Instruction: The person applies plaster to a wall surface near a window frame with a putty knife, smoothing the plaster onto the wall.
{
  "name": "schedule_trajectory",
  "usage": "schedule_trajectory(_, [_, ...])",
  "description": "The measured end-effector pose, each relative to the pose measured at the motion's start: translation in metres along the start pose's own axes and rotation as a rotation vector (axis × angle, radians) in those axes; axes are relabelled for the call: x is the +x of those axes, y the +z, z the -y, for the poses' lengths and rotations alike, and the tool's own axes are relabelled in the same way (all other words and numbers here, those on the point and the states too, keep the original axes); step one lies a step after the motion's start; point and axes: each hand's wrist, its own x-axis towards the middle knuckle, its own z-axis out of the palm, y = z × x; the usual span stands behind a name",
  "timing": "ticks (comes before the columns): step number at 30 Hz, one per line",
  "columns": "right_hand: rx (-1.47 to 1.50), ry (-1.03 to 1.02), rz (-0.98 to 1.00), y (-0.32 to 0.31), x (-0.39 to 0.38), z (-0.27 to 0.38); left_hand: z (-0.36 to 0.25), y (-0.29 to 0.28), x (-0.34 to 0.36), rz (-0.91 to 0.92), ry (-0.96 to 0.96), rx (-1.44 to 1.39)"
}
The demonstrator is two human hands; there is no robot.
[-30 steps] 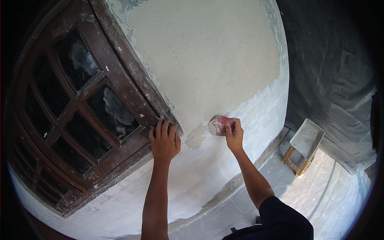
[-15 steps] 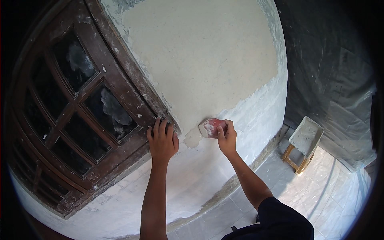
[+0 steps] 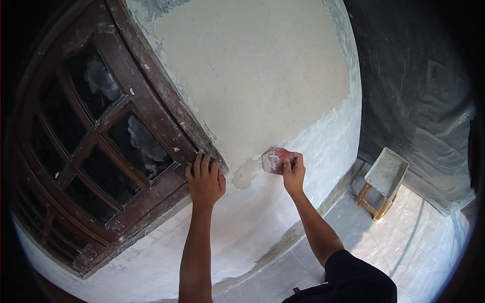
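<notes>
Head view: pinching flat, red, white-smeared scraper (image 3: 276,161) in right hand (image 3: 294,174); resting left hand (image 3: 206,183), slightly spread, empty, on brown wooden frame (image 3: 171,96).

Matt, mostly smooth beige plaster coat (image 3: 252,81) with ragged edges, chalky white wall (image 3: 242,207), red scraper (image 3: 287,157) smeared with dried-looking white paste, scuffed dark wooden window frame (image 3: 96,132), glossy smudged glass (image 3: 118,134), creased, faintly shiny dark plastic-looking sheet (image 3: 414,91), smooth floor tiles (image 3: 391,242)

No text, label, number or sign is legible in the head view, whether on the red hand tool (image 3: 286,156), the brown window frame (image 3: 177,104), the wall (image 3: 252,86), the tray (image 3: 400,180) or the dark sheet (image 3: 404,101).
</notes>
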Motion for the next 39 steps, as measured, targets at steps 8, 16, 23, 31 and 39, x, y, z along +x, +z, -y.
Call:
schedule_trajectory(8, [-0.051, -0.064, -0.007, -0.005, 0.006, 0.001, -0.001, 0.001, 0.001, 0.001, -0.010, -0.011])
schedule_trajectory(16, [-0.132, -0.145, 0.158, -0.002, 0.008, 0.011, 0.001, 0.000, 0.002, -0.001, -0.010, 0.003])
schedule_trajectory(23, [-0.152, -0.264, 0.214, -0.006, -0.004, 0.005, -0.001, 0.002, 0.000, 0.013, -0.012, -0.019])
schedule_trajectory(31, [-0.062, -0.187, 0.114, -0.008, -0.004, 0.010, -0.001, 0.001, 0.000, 0.012, -0.008, -0.009])
schedule_trajectory(39, [-0.134, -0.165, 0.020, -0.008, 0.003, 0.008, 0.000, 0.001, 0.002, 0.001, -0.006, -0.011])
